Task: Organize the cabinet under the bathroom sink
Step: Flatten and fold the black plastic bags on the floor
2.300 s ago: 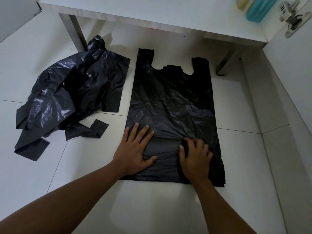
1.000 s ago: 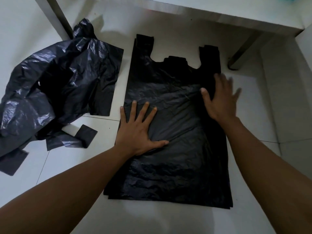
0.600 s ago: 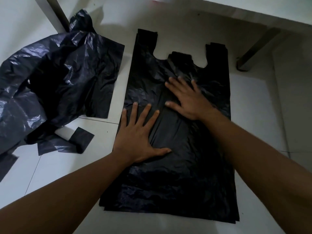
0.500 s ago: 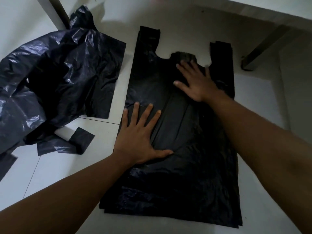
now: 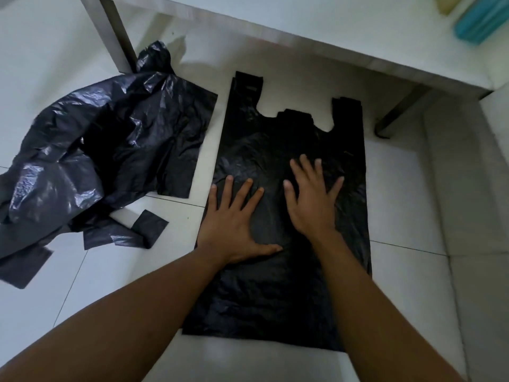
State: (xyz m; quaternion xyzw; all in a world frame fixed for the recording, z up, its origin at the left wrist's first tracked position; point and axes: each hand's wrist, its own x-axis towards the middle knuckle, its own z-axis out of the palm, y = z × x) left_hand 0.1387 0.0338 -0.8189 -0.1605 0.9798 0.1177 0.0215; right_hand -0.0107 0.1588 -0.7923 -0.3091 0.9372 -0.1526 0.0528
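White floor tiles (image 5: 407, 205) spread below you, with the raised cabinet base (image 5: 303, 28) across the top. At your far left, a crumpled heap of black plastic bags (image 5: 96, 161) lies loose on the floor. Just right of it, a flat black bag (image 5: 289, 299) lies spread out, its handles toward the cabinet. Your left hand (image 5: 234, 224) presses on it palm down, fingers straight and splayed, gripping nothing. Your right hand (image 5: 311, 205) lies flat beside it on the same bag, fingers spread too. A teal object (image 5: 479, 20) sits on the cabinet base at far right.
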